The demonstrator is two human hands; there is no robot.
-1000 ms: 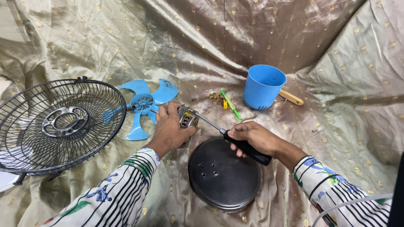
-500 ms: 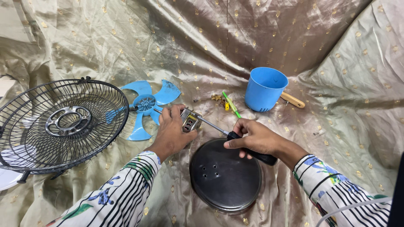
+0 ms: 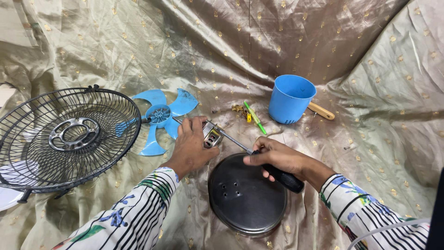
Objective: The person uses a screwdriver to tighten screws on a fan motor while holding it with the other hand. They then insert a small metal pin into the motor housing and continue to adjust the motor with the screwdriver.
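Left hand [image 3: 190, 146] clamped on small metal fan motor [image 3: 212, 136], right hand [image 3: 276, 157] gripping black-handled screwdriver [image 3: 259, 157], its tip against the motor, between both hands, above dark round cover [image 3: 245, 196], 1 blue fan blade [image 3: 159, 115] just left

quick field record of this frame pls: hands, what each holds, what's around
left hand: fingers around a small metal motor part, pinning it to the cloth
right hand: grips the black handle of a screwdriver, tip at the metal part
below hands: dark round cover with small holes, lying flat
left side: black wire fan guard, blue fan blade beside it
behind: blue cup, wooden handle, green stick
surface: shiny golden cloth
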